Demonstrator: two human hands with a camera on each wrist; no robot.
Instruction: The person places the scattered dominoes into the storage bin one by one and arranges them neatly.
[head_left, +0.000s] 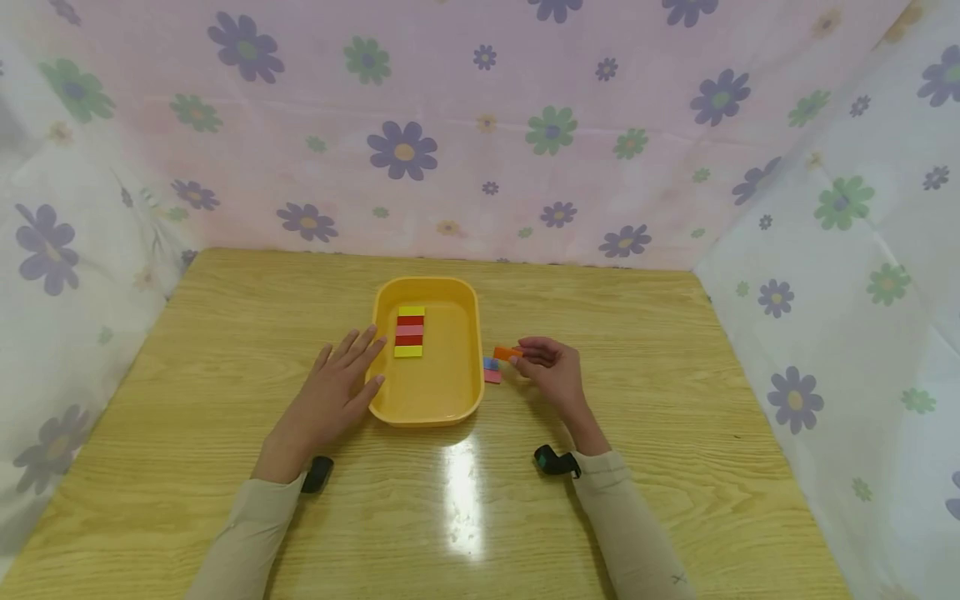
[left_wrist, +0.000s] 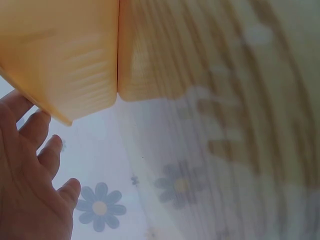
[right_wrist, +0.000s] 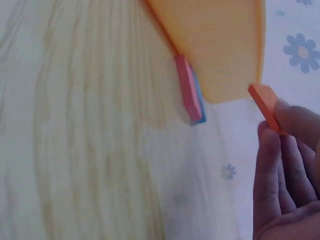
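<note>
A yellow plastic tray (head_left: 450, 392) stands mid-table with a row of flat blocks in its left part: a yellow block (head_left: 408, 352), a red block (head_left: 409, 340), a pink block (head_left: 409, 331), then another red and another yellow. My left hand (head_left: 330, 400) rests on the tray's left rim, fingers fairly straight; the left wrist view shows its fingertips at the rim. My right hand (head_left: 553, 372) pinches an orange block (right_wrist: 265, 105) between thumb and fingers, just right of the tray. Below it, a pink block (right_wrist: 188, 90) and a blue block (right_wrist: 202, 107) lie side by side against the tray's outer wall.
The wooden table (head_left: 645, 500) runs back to a flowered cloth (head_left: 465, 192) hung behind and on both sides. Black wrist devices show beside each cuff, the right one (head_left: 553, 460) close above the table. A bright light reflection lies in front of the tray.
</note>
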